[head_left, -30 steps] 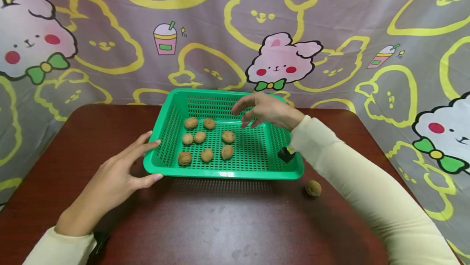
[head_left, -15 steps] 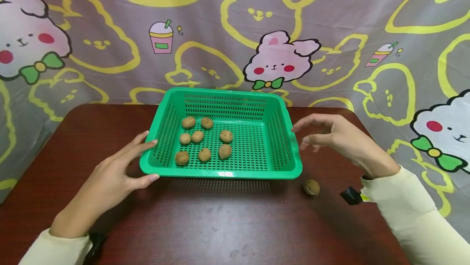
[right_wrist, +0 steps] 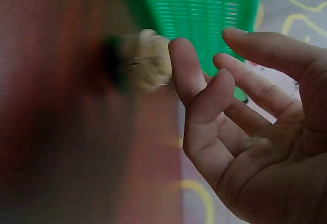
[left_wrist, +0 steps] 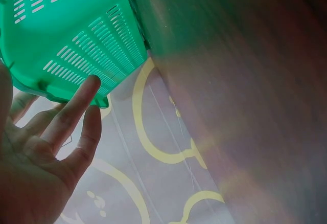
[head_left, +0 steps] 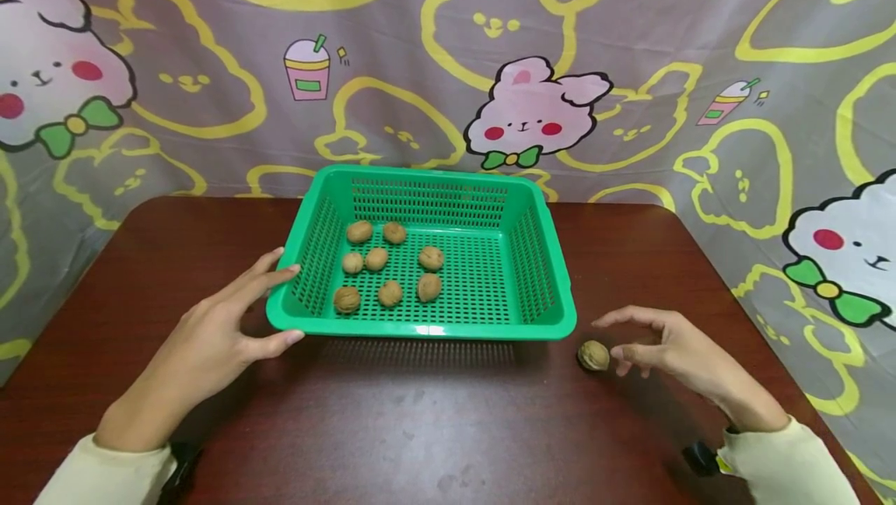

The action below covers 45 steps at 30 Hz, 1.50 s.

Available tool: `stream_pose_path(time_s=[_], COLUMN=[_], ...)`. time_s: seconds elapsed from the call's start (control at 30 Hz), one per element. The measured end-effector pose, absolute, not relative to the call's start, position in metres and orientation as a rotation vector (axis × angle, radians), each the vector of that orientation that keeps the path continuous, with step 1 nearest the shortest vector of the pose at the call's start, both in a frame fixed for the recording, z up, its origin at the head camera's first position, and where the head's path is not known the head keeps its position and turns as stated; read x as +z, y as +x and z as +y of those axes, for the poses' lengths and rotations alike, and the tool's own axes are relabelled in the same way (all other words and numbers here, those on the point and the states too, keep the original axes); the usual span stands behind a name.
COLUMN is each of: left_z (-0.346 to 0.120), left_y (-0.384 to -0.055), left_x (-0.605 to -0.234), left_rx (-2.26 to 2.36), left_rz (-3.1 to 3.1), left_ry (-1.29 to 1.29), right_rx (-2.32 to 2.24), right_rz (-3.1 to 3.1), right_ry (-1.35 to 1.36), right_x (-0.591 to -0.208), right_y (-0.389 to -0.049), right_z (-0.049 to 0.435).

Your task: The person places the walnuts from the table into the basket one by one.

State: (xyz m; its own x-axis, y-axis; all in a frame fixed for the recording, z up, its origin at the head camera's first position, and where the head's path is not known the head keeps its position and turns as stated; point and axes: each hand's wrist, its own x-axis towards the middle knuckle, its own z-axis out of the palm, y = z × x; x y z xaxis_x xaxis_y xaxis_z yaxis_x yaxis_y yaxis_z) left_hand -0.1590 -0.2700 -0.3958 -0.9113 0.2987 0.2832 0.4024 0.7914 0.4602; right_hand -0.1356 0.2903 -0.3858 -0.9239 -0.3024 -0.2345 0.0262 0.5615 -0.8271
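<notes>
A green plastic basket (head_left: 420, 329) with slotted walls holds several walnuts (head_left: 390, 294), mostly in its left half. My left hand (head_left: 206, 345) rests with fingertips and thumb on the basket's left rim; in the left wrist view its fingers (left_wrist: 76, 111) are spread beside the slotted wall. One lone walnut (head_left: 593, 355) lies on the table just off the basket's front right corner. Right beside it is my right hand (head_left: 682, 357), fingers loosely bent and holding nothing. The right wrist view shows this walnut (right_wrist: 147, 61) slightly blurred, near the fingertips; whether they touch it I cannot tell.
The dark brown wooden table (head_left: 392, 427) carries the basket near its back edge. Behind and to the right hangs a grey cloth (head_left: 392, 38) with yellow outlines and cartoon rabbits. Each wrist wears a small black device, the right one (head_left: 700, 458) close above the table.
My right hand has moved from above the basket out to the right, then down beside the lone walnut. The left hand has stayed on the rim, and the walnuts have not moved.
</notes>
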Motion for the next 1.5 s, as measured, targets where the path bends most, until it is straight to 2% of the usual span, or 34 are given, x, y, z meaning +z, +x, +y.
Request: stream_pose_path(time_s=[0.3, 0.7, 1.2, 1.5], left_z=[-0.272, -0.270, -0.269, -0.270], left_y=[-0.161, -0.159, -0.160, -0.159], left_x=[-0.398, -0.397, -0.397, -0.397], left_rx=[-0.779, -0.786, -0.782, -0.786], left_rz=[-2.770, -2.770, -2.752, -2.760], left_ry=[-0.559, -0.563, -0.571, -0.563], right_rx=[-1.314, -1.371, -1.471, -1.523], right_rz=[2.442, 2.458, 2.714, 2.713], right_ry=[-0.192, -0.286, -0.366, -0.289], right_x=[-0.416, -0.425, -0.366, -0.316], right_y=[-0.133, -0.134, -0.158, -0.186], right_z=[0.291, 0.286, 0.276, 0.225])
